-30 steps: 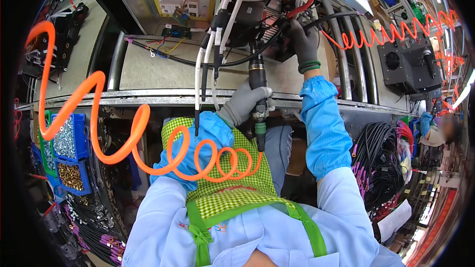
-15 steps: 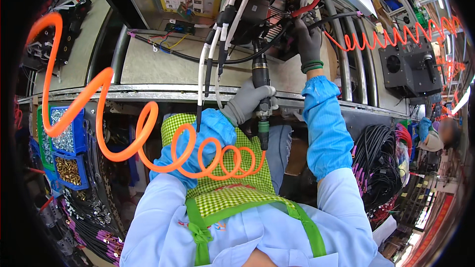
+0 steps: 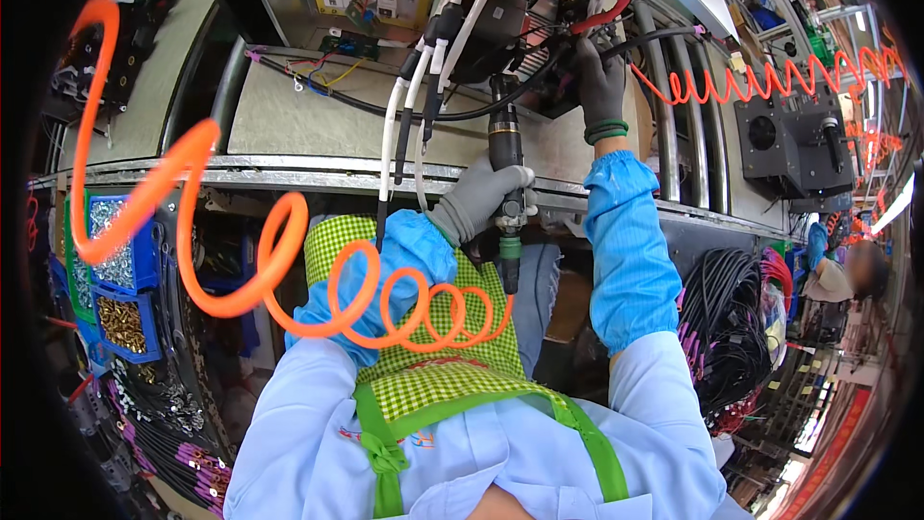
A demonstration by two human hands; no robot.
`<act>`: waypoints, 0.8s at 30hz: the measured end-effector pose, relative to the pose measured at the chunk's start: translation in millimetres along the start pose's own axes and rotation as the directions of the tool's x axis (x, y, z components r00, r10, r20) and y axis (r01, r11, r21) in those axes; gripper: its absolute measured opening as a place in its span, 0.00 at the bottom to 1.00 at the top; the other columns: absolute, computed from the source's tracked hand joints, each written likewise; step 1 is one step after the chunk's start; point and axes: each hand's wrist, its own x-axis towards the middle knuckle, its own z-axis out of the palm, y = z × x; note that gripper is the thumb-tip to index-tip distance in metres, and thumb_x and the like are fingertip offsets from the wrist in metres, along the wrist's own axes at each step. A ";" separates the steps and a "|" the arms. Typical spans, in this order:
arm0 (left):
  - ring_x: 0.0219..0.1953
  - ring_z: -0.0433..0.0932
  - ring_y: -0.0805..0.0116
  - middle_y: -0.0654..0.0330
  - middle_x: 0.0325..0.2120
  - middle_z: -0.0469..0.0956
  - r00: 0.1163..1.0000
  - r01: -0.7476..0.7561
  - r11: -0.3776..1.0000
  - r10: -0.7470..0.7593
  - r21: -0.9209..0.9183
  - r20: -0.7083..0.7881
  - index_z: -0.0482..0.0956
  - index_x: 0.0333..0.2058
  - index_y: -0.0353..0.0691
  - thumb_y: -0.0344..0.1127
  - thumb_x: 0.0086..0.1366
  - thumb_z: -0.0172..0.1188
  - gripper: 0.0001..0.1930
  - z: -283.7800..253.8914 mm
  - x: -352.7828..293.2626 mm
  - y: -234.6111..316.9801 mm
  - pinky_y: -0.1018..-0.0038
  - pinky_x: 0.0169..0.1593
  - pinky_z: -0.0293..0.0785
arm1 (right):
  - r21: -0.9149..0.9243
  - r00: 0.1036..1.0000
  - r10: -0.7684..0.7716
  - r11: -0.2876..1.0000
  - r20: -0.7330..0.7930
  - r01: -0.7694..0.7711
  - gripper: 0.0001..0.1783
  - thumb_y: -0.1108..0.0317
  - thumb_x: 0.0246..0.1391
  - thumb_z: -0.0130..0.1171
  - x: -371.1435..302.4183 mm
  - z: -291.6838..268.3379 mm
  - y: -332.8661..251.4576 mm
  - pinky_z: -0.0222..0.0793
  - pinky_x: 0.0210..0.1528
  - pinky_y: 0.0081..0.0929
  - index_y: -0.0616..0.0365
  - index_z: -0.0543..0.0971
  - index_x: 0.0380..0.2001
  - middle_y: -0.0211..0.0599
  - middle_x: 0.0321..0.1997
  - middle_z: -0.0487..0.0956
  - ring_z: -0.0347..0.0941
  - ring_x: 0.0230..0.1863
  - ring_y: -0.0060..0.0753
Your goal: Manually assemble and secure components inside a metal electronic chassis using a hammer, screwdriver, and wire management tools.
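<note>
My left hand (image 3: 478, 200), in a grey glove, is wrapped round a black air screwdriver (image 3: 504, 140). The tool's front end points into the open metal cabinet; its tip is lost among the dark parts there. An orange coiled air hose (image 3: 404, 281) joins the screwdriver's rear end. My right hand (image 3: 602, 87), in a darker grey glove, reaches into the cabinet beside a black cable (image 3: 645, 37) and just under a thick red cable (image 3: 616, 12). Its fingers look bent together; whatever they grip is hidden.
White cables with black sleeves (image 3: 409, 111) hang in front of the cabinet. Blue bins (image 3: 123, 327) of screws and brass fittings stand at left. Bundled black cables (image 3: 727, 327) hang at right, near a dark grey box (image 3: 794, 140). Another person (image 3: 835, 279) is at far right.
The view has shifted slightly, and the orange hose's left coils have swung. Both hands keep their places, the left still round the screwdriver.
</note>
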 end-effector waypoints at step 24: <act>0.28 0.80 0.62 0.55 0.27 0.76 0.999 0.036 0.958 -0.030 -0.283 0.027 0.71 0.36 0.33 0.38 0.61 0.54 0.12 22.7 -16.7 30.1 0.70 0.35 0.80 | -0.197 0.904 0.109 0.980 0.413 -0.028 0.13 0.62 0.47 0.66 5.5 -39.0 -8.8 0.66 0.27 0.22 0.61 0.81 0.32 0.30 0.26 0.80 0.71 0.25 0.21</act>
